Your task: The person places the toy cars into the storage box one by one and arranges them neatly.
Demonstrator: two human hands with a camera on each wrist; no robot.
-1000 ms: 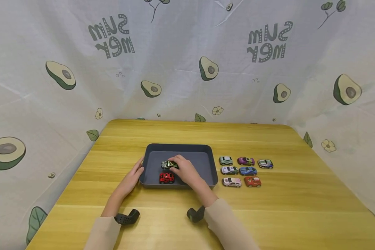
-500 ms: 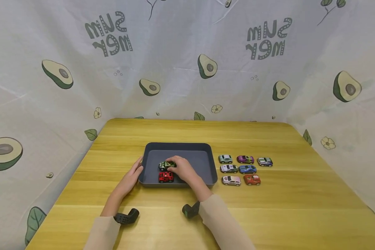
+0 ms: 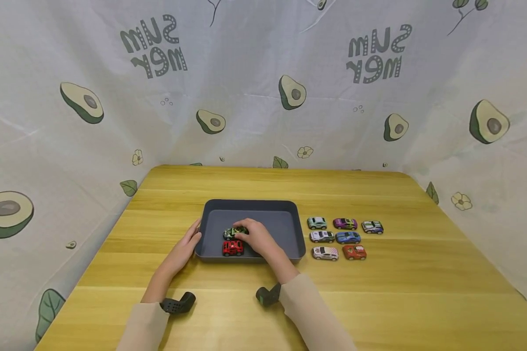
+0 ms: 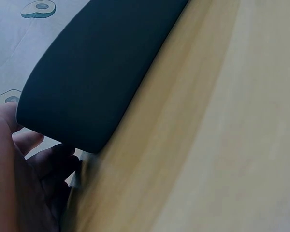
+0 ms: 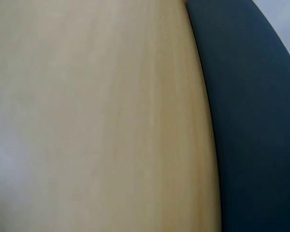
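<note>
A dark grey tray [image 3: 272,205] lies on the wooden table, with two toy cars in its left half. My right hand [image 3: 258,237] reaches over the tray's front side and pinches the right end of a green camouflage toy car [image 3: 230,233], partly covering it. Just in front of that car sits a red toy car [image 3: 233,248]. My left hand [image 3: 183,248] rests against the tray's left wall; in the left wrist view its fingers touch the tray's corner [image 4: 82,96]. Only table and tray wall [image 5: 261,121] appear in the right wrist view.
Several toy cars stand in rows right of the tray, among them a blue toy car [image 3: 348,237], a purple toy car [image 3: 345,224] and an orange-red toy car [image 3: 354,252]. A patterned cloth [image 3: 246,73] hangs behind the table [image 3: 228,312].
My right hand has shifted slightly left and toward me with the camouflage car, bringing it close behind the red car. The left hand has stayed at the tray's side.
</note>
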